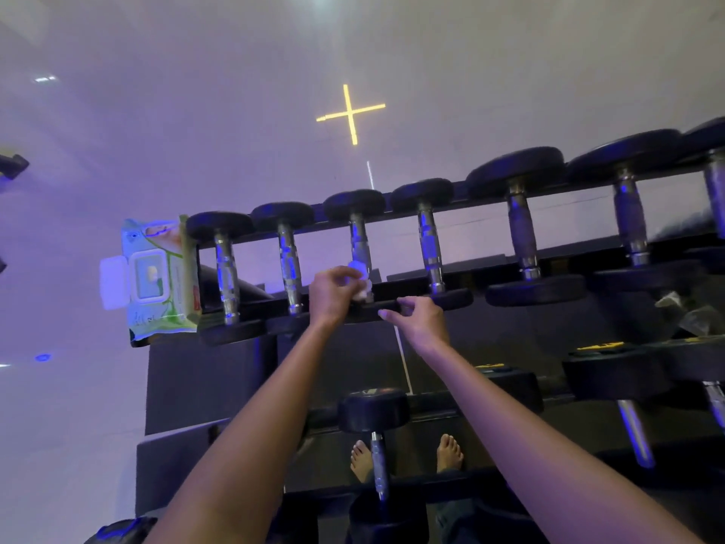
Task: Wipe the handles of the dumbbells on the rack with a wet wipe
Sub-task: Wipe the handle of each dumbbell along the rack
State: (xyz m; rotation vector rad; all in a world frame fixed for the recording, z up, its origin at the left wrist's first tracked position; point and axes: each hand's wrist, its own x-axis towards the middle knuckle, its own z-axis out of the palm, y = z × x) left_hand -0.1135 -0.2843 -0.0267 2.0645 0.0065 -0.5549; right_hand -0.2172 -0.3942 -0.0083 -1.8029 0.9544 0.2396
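Wet wipe [363, 280]: largely covered by the fingers of the left hand [333, 296]; only a white bunched part is seen.
Third dumbbell handle [360, 241]: the near end is hidden behind wipe and hand.
Right hand [418, 318]: fingertips are turned away; contact with the rack rail [490, 265] cannot be told.
Wipes pack [157, 276]: the print is too small to be read.
Rightmost dumbbell [716, 190]: cut off by the right edge.
Lower dumbbell [376, 416]: the near head is lost in darkness.
Feet [449, 451]: partly hidden by the rack.
Crumpled thing [690, 314]: blurred; it cannot be identified.
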